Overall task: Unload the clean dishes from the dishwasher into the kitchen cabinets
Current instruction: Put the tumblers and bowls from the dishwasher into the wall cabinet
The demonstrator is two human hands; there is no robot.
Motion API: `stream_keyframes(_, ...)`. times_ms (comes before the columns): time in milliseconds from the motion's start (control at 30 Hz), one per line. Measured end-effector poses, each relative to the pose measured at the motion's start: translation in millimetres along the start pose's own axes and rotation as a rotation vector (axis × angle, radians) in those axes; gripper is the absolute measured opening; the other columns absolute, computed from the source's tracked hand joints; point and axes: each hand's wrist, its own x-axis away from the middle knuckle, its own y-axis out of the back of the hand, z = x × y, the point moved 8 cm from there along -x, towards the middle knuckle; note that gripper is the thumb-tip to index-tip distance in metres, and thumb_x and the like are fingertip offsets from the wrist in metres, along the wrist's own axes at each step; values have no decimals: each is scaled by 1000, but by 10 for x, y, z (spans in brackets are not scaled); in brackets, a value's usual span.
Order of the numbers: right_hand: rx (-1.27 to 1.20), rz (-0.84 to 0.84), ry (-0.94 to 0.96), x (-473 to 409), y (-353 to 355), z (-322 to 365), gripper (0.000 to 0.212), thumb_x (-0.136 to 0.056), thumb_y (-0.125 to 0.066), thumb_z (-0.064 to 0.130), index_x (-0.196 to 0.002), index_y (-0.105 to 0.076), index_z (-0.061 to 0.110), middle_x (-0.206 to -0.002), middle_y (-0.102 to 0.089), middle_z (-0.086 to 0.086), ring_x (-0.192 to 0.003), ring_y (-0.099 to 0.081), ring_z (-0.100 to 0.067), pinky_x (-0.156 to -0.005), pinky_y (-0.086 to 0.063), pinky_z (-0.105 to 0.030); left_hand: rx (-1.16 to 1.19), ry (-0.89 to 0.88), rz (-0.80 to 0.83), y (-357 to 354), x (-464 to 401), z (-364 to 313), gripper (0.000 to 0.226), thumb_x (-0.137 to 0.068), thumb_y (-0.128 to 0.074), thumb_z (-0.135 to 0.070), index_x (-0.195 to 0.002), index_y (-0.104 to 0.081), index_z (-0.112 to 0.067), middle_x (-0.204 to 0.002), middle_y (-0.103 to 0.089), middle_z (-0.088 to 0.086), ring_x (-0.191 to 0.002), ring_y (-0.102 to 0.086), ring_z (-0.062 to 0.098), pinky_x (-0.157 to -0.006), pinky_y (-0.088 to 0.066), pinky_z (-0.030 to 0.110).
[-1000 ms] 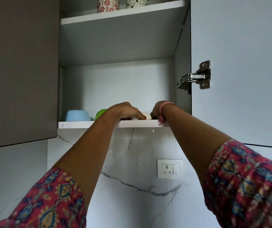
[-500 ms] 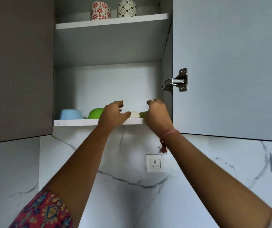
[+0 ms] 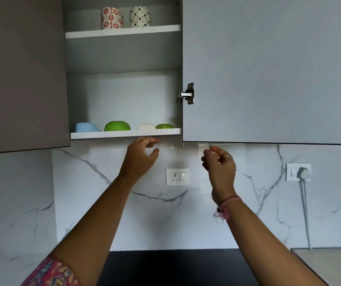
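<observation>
Head view: lower shelf of the open cabinet carries, left to right, a blue bowl, a green bowl, a white dish and a second green dish, all upside down. Left hand just below the shelf edge, fingers loosely curled, grasping nothing; right hand below the shelf and to its right, under the open door, also loosely curled and empty. Two patterned mugs on the upper shelf, directly above the lower one.
</observation>
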Motion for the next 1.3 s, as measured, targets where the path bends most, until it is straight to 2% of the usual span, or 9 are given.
stream_keyframes(233,-110,-72,-16,101,710,524,36,-82,-67,16,-114,-50,19,-81,-57,11,-75,-56,-5,-82,-50,-26,-11,53,47,192,364,-632,24,-86,-65,-11,-110,-67,-11,-110,-66,5,-94,-59,10,-85,-48,24)
stream_keyframes(400,-17,-63,50,360,1230,927,42,-82,-70,20,-116,-48,27,-97,-57,15,-79,-57,9,-56,-42,-4,29,115,36,204,674,-1276,23,-85,-65,-12,-108,-68,-15,-107,-65,0,-91,-61,10,-84,-49,23)
stream_keyframes(567,-79,-142,-4,465,1862,1226,51,-80,-72,17,-123,-44,20,-107,-55,3,-88,-58,-11,-67,-43,-18,86,152,112,74,1191,-1951,21,-85,-66,-13,-106,-68,-18,-105,-65,-4,-89,-61,6,-76,-45,12)
stream_keyframes(733,-154,-132,-91,223,2112,1659,85,-77,-77,20,-143,-24,20,-127,-42,0,-109,-49,-14,-89,-38,-26,105,226,247,110,1583,-2305,22,-87,-66,-17,-109,-64,-19,-109,-63,-6,-93,-61,4,-78,-46,10)
stream_keyframes(800,-119,-7,-91,103,2061,1805,80,-79,-75,19,-144,-28,18,-128,-47,1,-102,-52,-13,-92,-40,-26,118,274,237,211,1601,-2385,24,-87,-65,-18,-111,-64,-18,-109,-63,-7,-92,-61,5,-76,-45,8)
stream_keyframes(900,-34,73,-78,54,2058,1874,49,-83,-68,12,-130,-52,9,-107,-60,-2,-75,-53,-6,-78,-42,-21,156,333,210,314,1631,-2483,24,-88,-65,-17,-112,-65,-17,-108,-63,-7,-87,-60,4,-68,-45,4)
stream_keyframes(1067,-233,82,-170,337,2005,1895,6,-90,-56,22,-92,-61,19,-85,-55,5,-76,-49,-8,-80,-44,-22,191,369,169,384,1681,-2658,25,-88,-65,-14,-113,-63,-14,-111,-66,-2,-86,-60,4,-72,-49,8)
stream_keyframes(1200,-374,128,-188,673,1797,1918,24,-93,-42,21,-83,-64,19,-77,-66,8,-66,-47,-8,-76,-48,-20,256,354,133,321,1654,-2844,38,-88,-65,-15,-125,-55,-13,-124,-60,0,-106,-59,11,-84,-46,12)
stream_keyframes(1300,-318,217,-176,936,1495,1992,30,-96,-36,18,-98,-66,14,-102,-70,4,-80,-61,-8,-86,-51,-24,329,390,109,314,1579,-2958,56,-85,-69,-24,-135,-45,-17,-137,-52,-1,-124,-51,15,-93,-41,17)
